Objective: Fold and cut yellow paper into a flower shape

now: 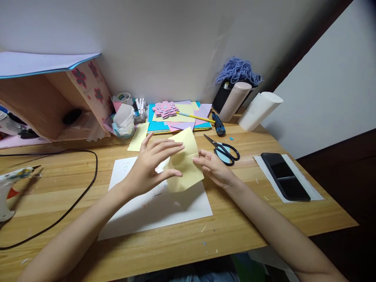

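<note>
A pale yellow sheet of paper (189,168) with a crease across it is held up over the desk. My right hand (216,168) pinches its right edge between thumb and fingers. In front of the sheet's left side is my left hand (152,166), fingers stretched and thumb apart; whether it touches the paper I cannot tell. Below both hands lies a white sheet (182,209) with small coloured marks. Black-handled scissors (225,150) rest just beyond my right hand, over a light blue paper scrap (223,156).
Behind are stacked coloured papers (151,125), a pink paper flower (165,109), a yellow pencil (195,116) and a blue utility knife (219,124). A glue gun (11,184) with a black cord (95,168) lies left. A phone (284,176) lies right; a cardboard box (91,94) stands back left.
</note>
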A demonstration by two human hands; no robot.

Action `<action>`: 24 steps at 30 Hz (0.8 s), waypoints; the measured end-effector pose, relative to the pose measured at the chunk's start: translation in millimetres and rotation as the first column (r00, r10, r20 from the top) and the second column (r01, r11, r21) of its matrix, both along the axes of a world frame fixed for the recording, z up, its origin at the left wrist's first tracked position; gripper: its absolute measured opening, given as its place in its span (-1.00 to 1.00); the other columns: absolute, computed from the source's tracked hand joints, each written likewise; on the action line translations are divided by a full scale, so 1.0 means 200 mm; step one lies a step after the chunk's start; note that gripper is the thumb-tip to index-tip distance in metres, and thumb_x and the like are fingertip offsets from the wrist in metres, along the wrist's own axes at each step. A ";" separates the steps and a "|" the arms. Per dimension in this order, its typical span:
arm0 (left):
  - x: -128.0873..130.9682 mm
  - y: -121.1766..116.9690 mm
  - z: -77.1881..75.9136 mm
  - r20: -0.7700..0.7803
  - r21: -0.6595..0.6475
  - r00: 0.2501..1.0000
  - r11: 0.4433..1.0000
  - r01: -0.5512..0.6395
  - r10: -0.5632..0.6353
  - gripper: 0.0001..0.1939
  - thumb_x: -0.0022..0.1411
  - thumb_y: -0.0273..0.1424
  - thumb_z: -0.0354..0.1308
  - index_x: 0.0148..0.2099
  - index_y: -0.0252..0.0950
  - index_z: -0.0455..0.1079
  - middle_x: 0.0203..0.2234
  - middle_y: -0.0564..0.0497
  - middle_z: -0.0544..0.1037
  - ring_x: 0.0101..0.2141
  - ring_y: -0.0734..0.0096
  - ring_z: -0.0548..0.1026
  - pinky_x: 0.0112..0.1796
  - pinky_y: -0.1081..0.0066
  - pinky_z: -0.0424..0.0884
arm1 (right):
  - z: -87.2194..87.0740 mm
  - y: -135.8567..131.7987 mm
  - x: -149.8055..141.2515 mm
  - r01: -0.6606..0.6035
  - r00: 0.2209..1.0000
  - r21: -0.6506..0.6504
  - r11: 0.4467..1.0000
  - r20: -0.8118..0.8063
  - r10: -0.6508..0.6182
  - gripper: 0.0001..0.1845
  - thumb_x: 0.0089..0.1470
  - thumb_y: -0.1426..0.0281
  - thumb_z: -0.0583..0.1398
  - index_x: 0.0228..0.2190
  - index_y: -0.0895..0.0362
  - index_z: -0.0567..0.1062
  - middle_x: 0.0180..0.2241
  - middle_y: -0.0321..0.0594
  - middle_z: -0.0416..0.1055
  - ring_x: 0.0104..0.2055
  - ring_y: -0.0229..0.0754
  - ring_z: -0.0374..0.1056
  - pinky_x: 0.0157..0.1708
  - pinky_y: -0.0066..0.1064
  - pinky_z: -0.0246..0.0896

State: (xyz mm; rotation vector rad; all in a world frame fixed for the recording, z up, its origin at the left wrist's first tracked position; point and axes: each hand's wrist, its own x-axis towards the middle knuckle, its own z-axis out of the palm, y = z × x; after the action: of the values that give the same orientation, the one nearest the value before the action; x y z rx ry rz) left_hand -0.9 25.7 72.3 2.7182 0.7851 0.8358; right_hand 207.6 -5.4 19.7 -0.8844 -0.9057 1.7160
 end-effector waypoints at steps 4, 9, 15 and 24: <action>0.02 -0.01 -0.02 -0.005 -0.009 0.997 0.997 -0.074 0.074 -0.45 0.11 -0.18 0.09 0.14 -0.15 0.13 0.02 -0.05 0.35 0.04 0.26 0.27 0.14 0.01 -0.21 | 0.01 -0.01 -0.02 0.022 0.999 -0.013 1.000 -0.035 -0.022 -0.75 -0.06 0.39 0.21 -0.25 0.10 0.38 -0.26 -0.22 0.46 -0.28 -0.22 0.40 -0.30 -0.44 0.29; 0.04 -0.03 -0.06 -0.023 0.040 0.997 0.997 -0.069 0.070 -0.57 0.17 -0.26 0.05 0.10 -0.16 0.18 0.02 -0.03 0.36 0.03 0.31 0.29 0.14 0.01 -0.23 | 0.01 -0.04 -0.06 0.009 0.995 0.012 1.000 -0.098 -0.007 -0.66 -0.04 0.38 0.19 -0.16 0.08 0.31 -0.20 -0.20 0.44 -0.23 -0.18 0.39 -0.25 -0.34 0.31; 0.05 -0.05 -0.06 -0.046 0.051 0.997 0.996 -0.066 0.069 -0.62 0.18 -0.32 0.03 0.07 -0.16 0.23 -0.02 -0.03 0.41 -0.01 0.27 0.33 0.13 -0.03 -0.21 | 0.00 -0.05 -0.09 0.145 0.987 0.082 0.986 -0.076 -0.139 -0.62 -0.08 0.40 0.24 -0.23 0.05 0.21 -0.30 -0.26 0.42 -0.38 -0.22 0.41 -0.37 -0.34 0.34; 0.06 -0.08 -0.06 0.000 0.047 0.995 0.994 -0.100 0.100 -0.78 0.15 -0.38 0.05 -0.13 -0.19 0.37 -0.25 0.05 0.54 -0.11 0.32 0.41 0.13 -0.04 -0.21 | 0.01 -0.10 -0.12 0.266 0.951 0.334 0.904 0.063 -0.303 -0.66 -0.04 0.42 0.22 -0.26 -0.05 0.19 -0.31 -0.35 0.29 -0.33 -0.30 0.33 -0.38 -0.47 0.32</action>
State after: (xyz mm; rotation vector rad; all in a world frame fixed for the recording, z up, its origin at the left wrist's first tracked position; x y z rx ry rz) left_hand 11.2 10.6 59.8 2.7406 0.9201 0.8819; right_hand 183.7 -24.7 22.2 -0.8516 -1.0412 1.2331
